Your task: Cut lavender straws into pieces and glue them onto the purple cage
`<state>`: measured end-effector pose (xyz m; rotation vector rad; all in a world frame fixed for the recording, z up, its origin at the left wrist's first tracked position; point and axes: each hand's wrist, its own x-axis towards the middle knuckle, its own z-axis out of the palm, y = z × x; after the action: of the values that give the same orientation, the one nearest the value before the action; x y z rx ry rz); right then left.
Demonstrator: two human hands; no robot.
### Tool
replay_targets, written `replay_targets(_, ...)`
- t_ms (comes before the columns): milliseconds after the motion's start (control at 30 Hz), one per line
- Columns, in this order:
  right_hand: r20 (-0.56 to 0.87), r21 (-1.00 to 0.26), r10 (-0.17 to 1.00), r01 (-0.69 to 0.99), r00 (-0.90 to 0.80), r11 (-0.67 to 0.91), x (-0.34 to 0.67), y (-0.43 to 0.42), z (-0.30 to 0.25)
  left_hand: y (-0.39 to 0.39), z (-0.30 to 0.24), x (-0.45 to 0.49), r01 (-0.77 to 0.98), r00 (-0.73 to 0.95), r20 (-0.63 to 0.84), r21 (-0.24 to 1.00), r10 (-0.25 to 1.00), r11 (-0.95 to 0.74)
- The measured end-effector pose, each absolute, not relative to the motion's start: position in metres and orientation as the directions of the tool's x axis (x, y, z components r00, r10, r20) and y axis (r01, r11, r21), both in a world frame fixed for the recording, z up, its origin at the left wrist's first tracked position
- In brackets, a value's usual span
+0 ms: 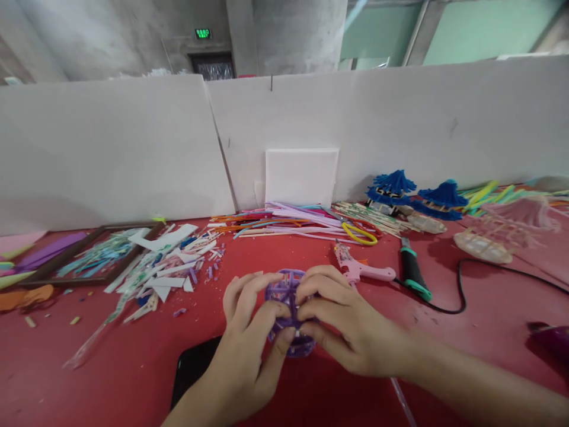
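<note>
A small purple lattice piece made of thin sticks [284,290] sits between both hands, just above the red table [111,367]. My left hand [249,350] curls its fingers round the piece's left and lower side. From the right, my right hand [342,320] pinches it with fingers pressed together. Much of the piece is hidden by my fingers. A black phone [193,367] lies flat under my left wrist.
A pink glue gun [362,267], a green-handled knife [413,273] and a black cable [462,284] lie to the right. Coloured sticks and yellow scissors [358,232] sit behind. Paper scraps [164,267] and a framed tray [89,255] are at left. White boards wall the back.
</note>
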<state>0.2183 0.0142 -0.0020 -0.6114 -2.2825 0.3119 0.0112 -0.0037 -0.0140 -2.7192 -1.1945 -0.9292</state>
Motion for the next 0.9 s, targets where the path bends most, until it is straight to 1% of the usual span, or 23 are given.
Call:
replay_targets(100,0.580,-0.435,0.527,0.310,-0.621,0.845,0.218,0.015,0.000,-0.002,-0.017,0.008,0.695,0.566,0.531,0.106,0.631,-0.712)
replay_targets(167,0.576,-0.456,0.538,0.304,-0.615,0.836,0.218,0.016,0.001,-0.002,-0.018,0.008,0.712,0.554,0.547,0.079,0.628,-0.697)
replay_targets(267,0.576,-0.481,0.550,0.293,-0.604,0.826,0.218,0.016,0.002,-0.002,-0.017,0.011,0.713,0.520,0.552,0.141,0.652,-0.687)
replay_targets(400,0.567,-0.495,0.554,0.285,-0.610,0.821,0.216,0.013,0.002,-0.005,-0.014,0.015,0.706,0.499,0.468,0.267,0.729,-0.655)
replay_targets(500,0.602,-0.460,0.542,0.300,-0.586,0.836,0.216,0.014,-0.003,-0.006,-0.014,0.015,0.738,0.472,0.427,0.287,0.771,-0.611)
replay_targets(600,0.661,-0.399,0.502,0.305,-0.557,0.864,0.218,0.017,-0.008,-0.005,-0.016,0.012,0.752,0.457,0.507,0.218,0.731,-0.622)
replay_targets(667,0.696,-0.364,0.462,0.283,-0.549,0.887,0.220,0.019,-0.011,-0.005,-0.017,0.010,0.757,0.450,0.568,0.166,0.689,-0.632)
replay_targets(733,0.727,-0.342,0.427,0.255,-0.538,0.904,0.221,0.021,-0.012,-0.005,-0.018,0.008,0.762,0.444,0.597,0.141,0.668,-0.633)
replay_targets(900,0.742,-0.314,0.409,0.263,-0.531,0.912,0.220,0.022,-0.012,-0.007,-0.017,0.010,0.750,0.454,0.583,0.158,0.674,-0.643)
